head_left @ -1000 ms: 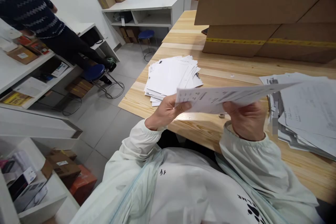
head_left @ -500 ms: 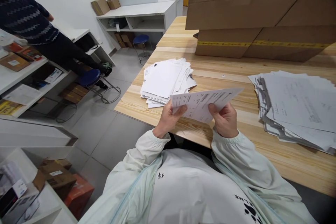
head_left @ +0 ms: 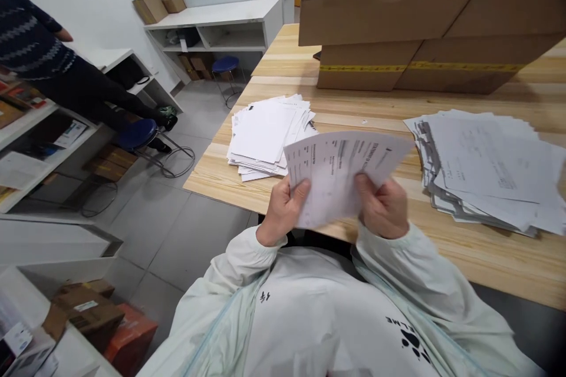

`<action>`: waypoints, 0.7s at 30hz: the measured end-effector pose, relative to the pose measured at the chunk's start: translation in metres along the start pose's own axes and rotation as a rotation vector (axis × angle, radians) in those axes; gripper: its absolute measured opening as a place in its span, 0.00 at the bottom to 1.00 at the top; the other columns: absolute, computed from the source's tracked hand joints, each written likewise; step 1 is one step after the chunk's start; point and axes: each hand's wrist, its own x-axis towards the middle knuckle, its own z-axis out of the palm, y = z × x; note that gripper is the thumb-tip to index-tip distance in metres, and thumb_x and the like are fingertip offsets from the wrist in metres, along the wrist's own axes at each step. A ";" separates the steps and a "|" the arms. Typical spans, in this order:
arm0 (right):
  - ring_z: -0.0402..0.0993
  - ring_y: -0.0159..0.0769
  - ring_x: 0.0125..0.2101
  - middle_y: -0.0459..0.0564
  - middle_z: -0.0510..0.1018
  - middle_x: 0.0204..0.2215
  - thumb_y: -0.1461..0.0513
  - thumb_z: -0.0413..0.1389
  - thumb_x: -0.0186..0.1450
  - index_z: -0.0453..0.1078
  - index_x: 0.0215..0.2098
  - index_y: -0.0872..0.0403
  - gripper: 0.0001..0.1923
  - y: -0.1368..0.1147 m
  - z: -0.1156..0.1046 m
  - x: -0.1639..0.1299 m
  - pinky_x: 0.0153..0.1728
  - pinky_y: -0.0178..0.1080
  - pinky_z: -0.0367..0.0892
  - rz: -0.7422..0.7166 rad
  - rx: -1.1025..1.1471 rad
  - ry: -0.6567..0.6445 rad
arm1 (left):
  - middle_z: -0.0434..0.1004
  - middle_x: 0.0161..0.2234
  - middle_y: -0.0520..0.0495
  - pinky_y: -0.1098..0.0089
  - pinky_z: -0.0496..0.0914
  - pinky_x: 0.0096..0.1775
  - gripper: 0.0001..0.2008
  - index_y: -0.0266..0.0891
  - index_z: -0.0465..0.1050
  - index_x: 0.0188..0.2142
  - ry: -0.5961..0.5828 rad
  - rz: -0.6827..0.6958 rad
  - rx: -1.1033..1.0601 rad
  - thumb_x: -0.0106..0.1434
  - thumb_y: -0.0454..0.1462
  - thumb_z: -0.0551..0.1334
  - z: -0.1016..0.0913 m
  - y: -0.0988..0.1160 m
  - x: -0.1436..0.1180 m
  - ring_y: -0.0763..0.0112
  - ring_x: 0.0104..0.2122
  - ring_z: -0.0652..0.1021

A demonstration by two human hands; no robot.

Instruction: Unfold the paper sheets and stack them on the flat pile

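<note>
Between my hands is a printed sheet of paper (head_left: 336, 177), tilted up over the table's near edge; its heading runs sideways and part of the print is blurred. My left hand (head_left: 283, 206) pinches its left side, thumb on the printed face. On the other side, my right hand (head_left: 384, 205) is closed on the sheet with the thumb on top. Just beyond my left hand lies an uneven paper stack (head_left: 265, 132), its top sheet mostly blank. A larger paper stack (head_left: 486, 159) with faint print rests to the right of my right hand.
Large cardboard boxes (head_left: 398, 6) stand across the back of the wooden table (head_left: 354, 112). Past its left edge are blue stools (head_left: 138, 132), white shelves (head_left: 230, 12) with parcels, and a person (head_left: 39, 41) standing. An orange box (head_left: 132, 339) sits at lower left.
The sheet has tipped up so more of its printed face shows. My hands still grip its sides, the right one a little lower. The whole view has shifted slightly.
</note>
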 end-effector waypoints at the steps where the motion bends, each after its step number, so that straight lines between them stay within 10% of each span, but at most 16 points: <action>1: 0.78 0.40 0.31 0.51 0.82 0.34 0.49 0.58 0.66 0.77 0.42 0.51 0.16 -0.004 -0.015 -0.002 0.31 0.41 0.72 0.008 -0.076 0.011 | 0.81 0.46 0.42 0.66 0.72 0.46 0.20 0.38 0.75 0.50 -0.033 -0.010 -0.037 0.65 0.48 0.63 0.007 0.003 -0.007 0.62 0.45 0.79; 7: 0.79 0.43 0.37 0.51 0.82 0.43 0.50 0.61 0.63 0.74 0.53 0.50 0.23 0.005 -0.099 -0.032 0.34 0.43 0.75 0.278 -0.198 -0.143 | 0.80 0.42 0.48 0.71 0.72 0.38 0.45 0.50 0.39 0.72 -0.295 -0.321 -0.226 0.64 0.41 0.65 0.048 -0.013 -0.051 0.73 0.32 0.78; 13: 0.78 0.47 0.48 0.52 0.80 0.51 0.49 0.61 0.63 0.72 0.54 0.49 0.24 0.037 -0.121 -0.055 0.46 0.49 0.75 0.511 -0.084 -0.240 | 0.79 0.49 0.39 0.64 0.69 0.50 0.30 0.37 0.75 0.55 -0.517 -0.734 -0.515 0.53 0.41 0.74 0.067 -0.033 -0.054 0.63 0.46 0.78; 21: 0.78 0.48 0.49 0.52 0.81 0.50 0.46 0.60 0.62 0.69 0.57 0.48 0.28 0.068 -0.116 -0.034 0.44 0.48 0.76 0.521 0.056 -0.308 | 0.80 0.47 0.41 0.65 0.72 0.44 0.25 0.37 0.77 0.52 -0.418 -0.900 -0.531 0.53 0.31 0.70 0.082 -0.028 -0.019 0.69 0.39 0.78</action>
